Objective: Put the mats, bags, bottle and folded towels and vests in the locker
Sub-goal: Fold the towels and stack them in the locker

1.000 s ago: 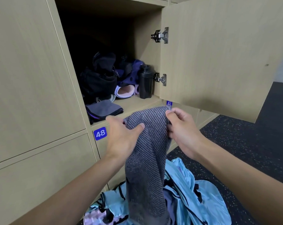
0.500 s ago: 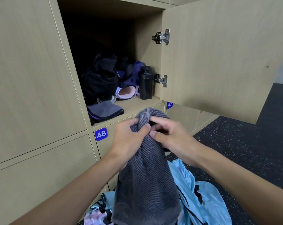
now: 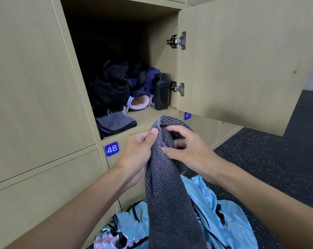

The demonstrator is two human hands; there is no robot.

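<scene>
Head view: both hands meet just below centre on a grey ribbed towel [image 3: 170, 186], which hangs from them toward 6 o'clock. The left hand [image 3: 137, 153] has its fingers [image 3: 153, 132] curled round the top edge; the right hand [image 3: 188, 155] pinches the fold beside it. The step in hand looks like folding this towel. At 12 o'clock the open locker [image 3: 157, 116] already holds bags [image 3: 109, 92], rolled mats [image 3: 138, 103], an upright bottle [image 3: 161, 92] and a folded towel [image 3: 116, 123] at the shelf's front. The next move calls for finishing the fold and laying it on the bare shelf. The blue vests [image 3: 227, 223] lie on the floor at 6 o'clock.
</scene>
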